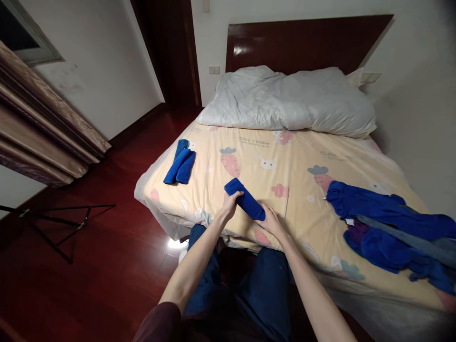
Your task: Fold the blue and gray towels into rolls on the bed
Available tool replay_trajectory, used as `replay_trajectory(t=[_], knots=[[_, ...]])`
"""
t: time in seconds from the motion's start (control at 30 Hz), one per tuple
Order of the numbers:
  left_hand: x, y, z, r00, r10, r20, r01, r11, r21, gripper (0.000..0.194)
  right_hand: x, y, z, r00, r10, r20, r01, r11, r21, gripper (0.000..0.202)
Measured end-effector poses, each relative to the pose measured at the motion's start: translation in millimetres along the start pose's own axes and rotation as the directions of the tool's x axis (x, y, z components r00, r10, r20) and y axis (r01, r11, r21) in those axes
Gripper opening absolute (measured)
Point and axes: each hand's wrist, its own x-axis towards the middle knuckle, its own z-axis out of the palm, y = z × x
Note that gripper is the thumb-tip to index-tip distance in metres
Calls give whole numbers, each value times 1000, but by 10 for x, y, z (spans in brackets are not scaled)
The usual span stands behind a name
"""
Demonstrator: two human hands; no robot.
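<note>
Between my two hands is a blue towel point(246, 199), rolled or folded into a compact long bundle, just over the near edge of the bed. My left hand point(231, 204) is closed around its far left end, thumb on top. At the near right end, my right hand point(270, 220) grips it with the fingers wrapped along the side. Several similar blue towel rolls point(180, 166) lie together on the left side of the bed. On the right, a loose heap of blue cloths point(384, 232) is spread out, with a grey-blue strip and a dark purple piece among them.
The bed point(213, 190) has a cream sheet printed with carrots and rabbits. A white quilt point(285, 99) is bunched against the dark headboard point(302, 40). Black tripod legs point(83, 223) stand on the red floor at left, near a curtain point(42, 118).
</note>
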Motion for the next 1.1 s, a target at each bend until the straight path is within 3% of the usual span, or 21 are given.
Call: replay_trajectory(t=[0.17, 0.33, 0.4, 0.5, 0.6, 0.7, 0.8, 0.93, 1.1], knots=[[10, 653, 65, 963, 30, 266, -99, 963, 250, 27, 147, -537, 73, 1000, 12, 4, -13, 984, 180, 43], [-19, 1477, -155, 855, 19, 519, -237, 903, 358, 23, 444, -1332, 289, 993, 69, -99, -13, 874, 485, 50], [22, 1791, -294, 846, 21, 533, -278, 870, 407, 23, 629, -1709, 372, 994, 82, -77, -20, 805, 593, 56], [167, 2185, -523, 882, 72, 466, -328, 804, 496, 25, 971, -2256, 525, 998, 46, -32, -11, 717, 697, 56], [371, 2464, -778, 910, 122, 397, -355, 723, 592, 30, 1320, -2702, 745, 999, 27, 21, -34, 692, 722, 47], [577, 2622, -1059, 917, 160, 366, -376, 653, 658, 32, 1586, -3014, 1000, 999, 32, 41, -52, 696, 716, 44], [754, 2668, -1323, 925, 179, 336, -369, 642, 672, 32, 1739, -3181, 1227, 998, 37, 56, -66, 701, 710, 44], [930, 2591, -1547, 923, 153, 354, -349, 723, 596, 34, 1831, -3187, 1436, 997, 73, 40, -81, 738, 670, 43], [1078, 2400, -1626, 922, 137, 362, -339, 736, 585, 34, 1858, -3071, 1627, 986, 165, 22, -141, 752, 644, 45]])
